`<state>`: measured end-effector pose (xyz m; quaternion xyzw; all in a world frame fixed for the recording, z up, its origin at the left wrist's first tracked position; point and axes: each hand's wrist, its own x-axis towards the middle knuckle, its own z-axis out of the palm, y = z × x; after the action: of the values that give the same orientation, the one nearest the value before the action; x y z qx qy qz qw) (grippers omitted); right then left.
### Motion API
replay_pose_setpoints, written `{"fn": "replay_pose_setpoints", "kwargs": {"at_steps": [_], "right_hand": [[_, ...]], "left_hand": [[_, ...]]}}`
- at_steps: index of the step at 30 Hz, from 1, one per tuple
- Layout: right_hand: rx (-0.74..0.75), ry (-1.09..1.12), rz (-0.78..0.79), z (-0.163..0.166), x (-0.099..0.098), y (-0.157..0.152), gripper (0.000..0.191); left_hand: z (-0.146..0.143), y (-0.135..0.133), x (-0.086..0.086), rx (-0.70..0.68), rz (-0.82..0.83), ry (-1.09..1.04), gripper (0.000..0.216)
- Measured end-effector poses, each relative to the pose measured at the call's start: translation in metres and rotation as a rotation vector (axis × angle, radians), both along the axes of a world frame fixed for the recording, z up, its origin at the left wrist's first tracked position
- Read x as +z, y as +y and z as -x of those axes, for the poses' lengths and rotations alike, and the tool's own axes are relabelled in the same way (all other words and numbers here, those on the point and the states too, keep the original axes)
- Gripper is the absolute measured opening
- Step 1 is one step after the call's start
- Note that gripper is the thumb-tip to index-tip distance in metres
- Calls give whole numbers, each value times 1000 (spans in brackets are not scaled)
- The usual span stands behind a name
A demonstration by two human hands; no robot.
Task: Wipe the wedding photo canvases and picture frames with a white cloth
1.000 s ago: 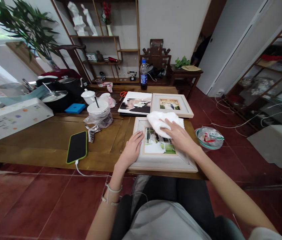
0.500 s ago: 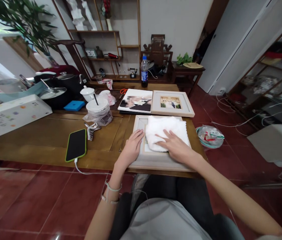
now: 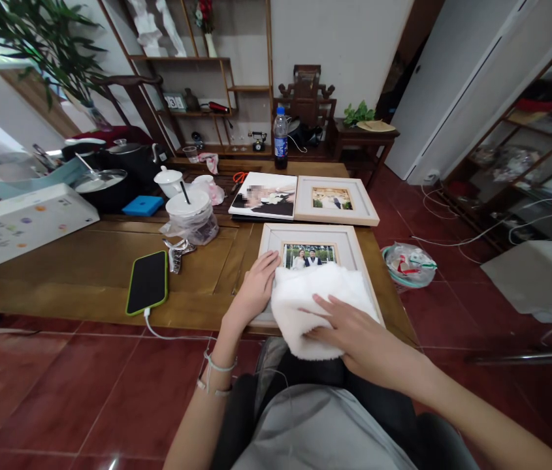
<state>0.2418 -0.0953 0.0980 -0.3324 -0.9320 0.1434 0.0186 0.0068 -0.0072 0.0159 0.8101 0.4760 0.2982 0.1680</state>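
Observation:
A pale picture frame (image 3: 262,243) lies flat at the table's front edge, with a photo of two people (image 3: 308,251) showing in its upper part. My left hand (image 3: 256,282) grips the frame's left side, fingers over its border. Under my right hand (image 3: 354,329) is a folded white cloth (image 3: 319,284), held by the fingers and pressed over the lower part of the frame. The cloth hides the lower photo and overhangs the near edge.
Behind the frame lie another framed photo (image 3: 372,212) and a photo panel (image 3: 266,186). A cola bottle (image 3: 280,145) stands farther back. To the left are a charging phone (image 3: 147,282), a lidded cup (image 3: 190,212), a blue box (image 3: 143,205), pots (image 3: 129,160) and a long white box (image 3: 25,222).
My right hand has drawn the white cloth toward me, from the frame's middle to its near edge. The upper photo is now uncovered. My left hand stays in place.

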Motion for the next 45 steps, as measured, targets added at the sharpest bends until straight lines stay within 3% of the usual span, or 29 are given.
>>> {"fn": "replay_pose_setpoints", "kwargs": {"at_steps": [5, 13, 17, 20, 23, 30, 33, 36, 38, 42, 45], "right_hand": [[-62, 16, -186, -12, -26, 42, 76], [-273, 1, -542, -23, -15, 123, 71], [-206, -65, -522, -4, -23, 148, 72], [-114, -128, -407, 13, -31, 139, 70], [-63, -156, -272, 22, -30, 105, 67], [56, -73, 45, 7, 8, 21, 71], [75, -3, 192, -3, 26, 12, 77], [49, 86, 299, -14, 32, 20, 78], [-7, 176, 281, -22, 30, 33, 72], [-209, 404, 98, -31, 26, 71, 35], [-363, 516, -191, -27, 28, 105, 39]], "left_hand": [[0, 0, -1, 0, -13, -21, 40], [1, 0, -1, -3, -7, -25, 40], [1, 0, -2, 11, 19, -25, 40], [1, 1, -2, 20, 28, -38, 40], [1, 1, -3, 11, 16, -49, 40], [1, 1, -5, 17, -8, -46, 41], [1, 1, -5, 9, -5, -34, 41], [1, 1, -5, 9, -2, -33, 41], [2, 0, -4, 1, -7, -40, 43], [1, 0, -4, 5, -12, -53, 42], [1, 0, -5, 9, -6, -67, 40]]}}
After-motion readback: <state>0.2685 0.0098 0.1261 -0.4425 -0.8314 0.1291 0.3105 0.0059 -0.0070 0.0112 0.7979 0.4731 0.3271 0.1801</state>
